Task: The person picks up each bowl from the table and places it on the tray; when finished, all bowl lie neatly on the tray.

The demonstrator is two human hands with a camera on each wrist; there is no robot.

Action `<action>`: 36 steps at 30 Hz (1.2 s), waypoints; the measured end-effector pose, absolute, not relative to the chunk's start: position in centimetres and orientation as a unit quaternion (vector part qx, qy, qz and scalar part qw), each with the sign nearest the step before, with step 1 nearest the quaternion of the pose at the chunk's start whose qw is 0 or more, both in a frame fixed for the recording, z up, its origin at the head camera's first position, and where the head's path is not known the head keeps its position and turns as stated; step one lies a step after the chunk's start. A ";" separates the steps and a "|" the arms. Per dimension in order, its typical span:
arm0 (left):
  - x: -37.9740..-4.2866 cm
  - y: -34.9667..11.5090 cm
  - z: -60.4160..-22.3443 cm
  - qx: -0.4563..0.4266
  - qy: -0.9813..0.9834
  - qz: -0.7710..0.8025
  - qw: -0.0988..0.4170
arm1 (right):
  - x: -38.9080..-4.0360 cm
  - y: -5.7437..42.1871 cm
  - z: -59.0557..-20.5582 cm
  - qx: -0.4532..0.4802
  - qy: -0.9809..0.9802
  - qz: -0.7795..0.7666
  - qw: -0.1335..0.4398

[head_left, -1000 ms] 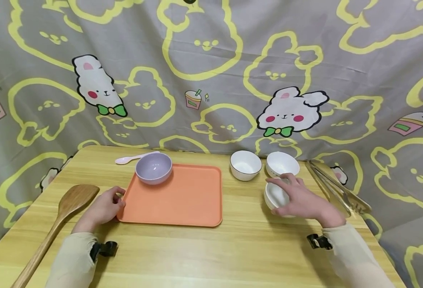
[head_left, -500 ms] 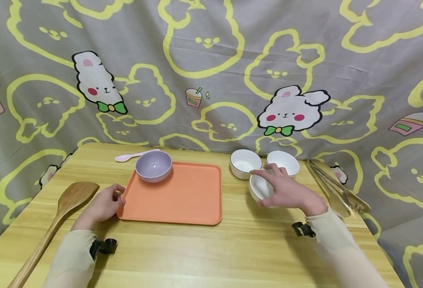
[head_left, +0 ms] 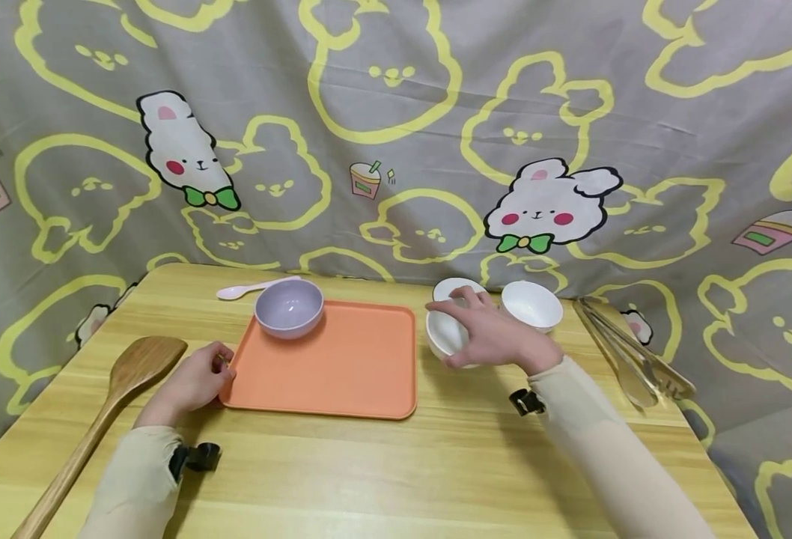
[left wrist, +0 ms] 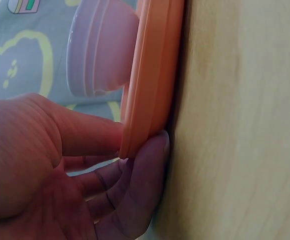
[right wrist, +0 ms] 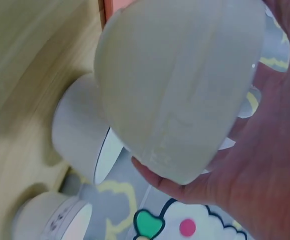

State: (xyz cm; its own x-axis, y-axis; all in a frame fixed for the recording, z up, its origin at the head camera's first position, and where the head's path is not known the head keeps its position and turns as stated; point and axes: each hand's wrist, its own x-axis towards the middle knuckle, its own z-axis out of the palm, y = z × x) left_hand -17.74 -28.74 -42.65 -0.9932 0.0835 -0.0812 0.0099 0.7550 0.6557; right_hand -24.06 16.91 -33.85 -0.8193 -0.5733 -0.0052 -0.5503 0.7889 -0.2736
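Observation:
In the head view my right hand (head_left: 497, 333) grips a white bowl (head_left: 445, 337) by its rim, thumb on the near side and fingers on the far side. The right wrist view shows this bowl (right wrist: 174, 85) raised off the wood, its outer wall facing the camera. My left hand (head_left: 195, 380) pinches the left edge of an orange tray (head_left: 352, 374). In the left wrist view one digit lies over the tray rim (left wrist: 152, 85) and another under it. A purple bowl (head_left: 290, 311) sits at the tray's back left corner.
Behind the held bowl stands a dark-rimmed white bowl (head_left: 455, 288), partly hidden; a patterned white bowl (head_left: 532, 305) stands right of it. A pink spoon (head_left: 237, 292) lies at the back left, a wooden spatula (head_left: 143, 363) at the left, metal utensils (head_left: 628, 352) at the right.
My right hand has carried the white bowl leftward and slightly back, from in front of the patterned bowl to in front of the dark-rimmed one. My left hand stays at the tray.

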 end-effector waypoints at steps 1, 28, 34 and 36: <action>-17.7 -28.7 -42.7 0.023 0.936 0.347 0.051 | -24.3 16.5 -33.8 -0.299 0.944 -0.128 0.044; -17.7 -28.7 -42.8 0.009 0.928 0.367 0.064 | -28.7 8.5 -35.5 -0.331 0.928 -0.130 0.112; -17.7 -28.7 -42.8 0.013 0.929 0.366 0.058 | -29.6 7.0 -35.8 -0.323 0.927 -0.144 0.123; -17.8 -28.7 -42.7 0.016 0.930 0.364 0.055 | -29.9 6.6 -35.9 -0.318 0.928 -0.150 0.124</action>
State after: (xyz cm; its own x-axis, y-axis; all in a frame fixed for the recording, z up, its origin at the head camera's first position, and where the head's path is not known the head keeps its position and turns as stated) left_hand -17.75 -28.72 -42.74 -0.9935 0.0703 -0.0895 -0.0091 0.7349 0.6781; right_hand -29.85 6.59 -35.89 -0.7666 -0.6277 -0.1351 -0.5533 0.7525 -0.3572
